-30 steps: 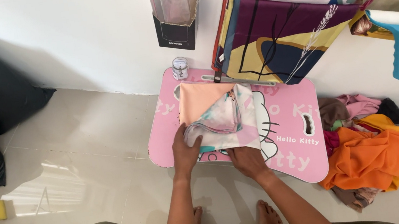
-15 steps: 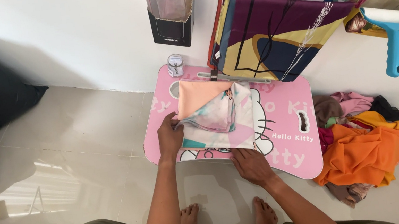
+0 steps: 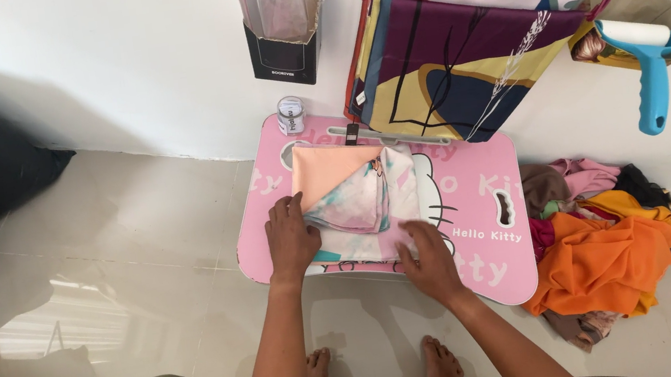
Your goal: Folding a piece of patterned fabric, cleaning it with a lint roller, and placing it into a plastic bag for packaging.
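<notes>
**Both palms flat on the folded cloth**

Compared with half a second ago, I see my left hand (image 3: pixel 290 240) in much the same spot on the cloth's left edge, while my right hand (image 3: pixel 428 258) has slid up from the table's near rim onto the cloth's lower right corner.

The folded cloth (image 3: pixel 355 203) lies at frame centre on the pink lap table (image 3: pixel 476 195), covering its left half. Its peach layer sits toward the upper left; a pastel tie-dye flap is folded over as a triangle, its tip pointing to the lower left toward my left hand. The bundle's long axis runs roughly from the top of the frame to the bottom.

My left hand is spread open, palm down, fingers pressing the cloth's left edge, grasping nothing. My right hand is also open and flat, pressing the corner.

To the right of the table lies an orange clothes heap (image 3: pixel 603 256); a small tin (image 3: pixel 290 116) stands at the table's upper left corner.
</notes>
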